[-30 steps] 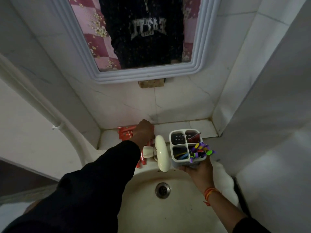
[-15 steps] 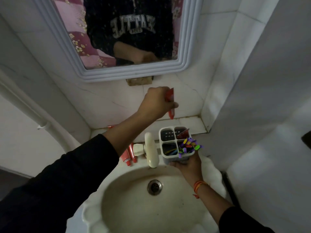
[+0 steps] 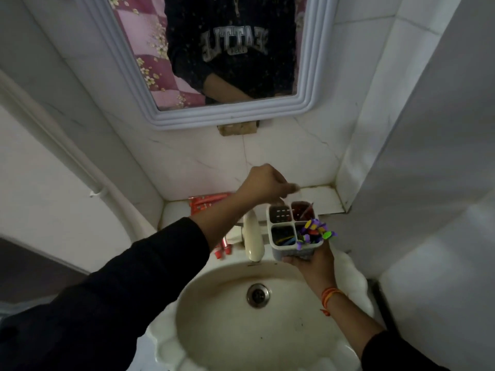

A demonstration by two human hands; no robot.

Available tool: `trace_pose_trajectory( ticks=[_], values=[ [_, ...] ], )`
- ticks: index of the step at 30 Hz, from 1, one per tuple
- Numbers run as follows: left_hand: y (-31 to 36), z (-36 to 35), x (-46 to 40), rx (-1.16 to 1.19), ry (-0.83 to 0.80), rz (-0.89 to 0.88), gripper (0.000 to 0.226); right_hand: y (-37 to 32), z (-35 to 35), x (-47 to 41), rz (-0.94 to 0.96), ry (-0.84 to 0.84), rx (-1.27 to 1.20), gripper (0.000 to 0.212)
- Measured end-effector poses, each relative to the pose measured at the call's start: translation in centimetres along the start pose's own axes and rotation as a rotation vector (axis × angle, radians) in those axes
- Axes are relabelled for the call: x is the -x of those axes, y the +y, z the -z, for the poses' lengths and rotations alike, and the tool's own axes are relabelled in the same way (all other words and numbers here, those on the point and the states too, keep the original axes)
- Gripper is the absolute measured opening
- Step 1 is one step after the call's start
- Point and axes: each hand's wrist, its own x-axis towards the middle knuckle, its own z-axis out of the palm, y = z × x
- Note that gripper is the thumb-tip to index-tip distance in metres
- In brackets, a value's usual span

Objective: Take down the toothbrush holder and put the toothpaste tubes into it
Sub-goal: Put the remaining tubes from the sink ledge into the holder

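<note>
My right hand (image 3: 313, 266) holds the white four-compartment toothbrush holder (image 3: 292, 254) from below, above the sink's back rim. A red toothpaste tube (image 3: 302, 211) stands in its back right compartment. Purple, green and yellow items (image 3: 316, 232) fill the front right one. My left hand (image 3: 265, 184) hovers just behind and above the holder, its blurred fingers loosely apart with nothing in them. More red toothpaste tubes (image 3: 222, 249) lie beside the tap, partly under my left arm. Red-orange packs (image 3: 207, 202) rest on the tiled ledge.
A cream tap (image 3: 252, 238) stands just left of the holder. Below it lies the white sink (image 3: 227, 338) with its drain (image 3: 258, 295). A framed mirror (image 3: 235, 117) hangs on the tiled wall above. A white pipe (image 3: 56, 137) runs down the left wall.
My left hand carried a red tube from beside the tap up over the holder, then came down. The tube now stands in the back right compartment and the hand is empty.
</note>
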Motion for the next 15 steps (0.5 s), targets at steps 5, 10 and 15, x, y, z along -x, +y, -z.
trace_pose_trajectory(
  ticks=[5,10,15],
  values=[
    [-7.4,3.5,-2.3,-0.249,0.083,0.175,0.022,-0.2,-0.2,0.2,0.000,0.031,0.002,0.069],
    [-14.0,3.1,-3.6,-0.569,0.022,0.197,0.030,0.0,-0.4,0.1,-0.037,0.005,-0.222,0.104],
    [-15.9,1.9,-4.0,-0.704,0.023,0.102,0.033,0.3,-0.7,0.2,0.018,0.018,-0.137,0.068]
  ],
)
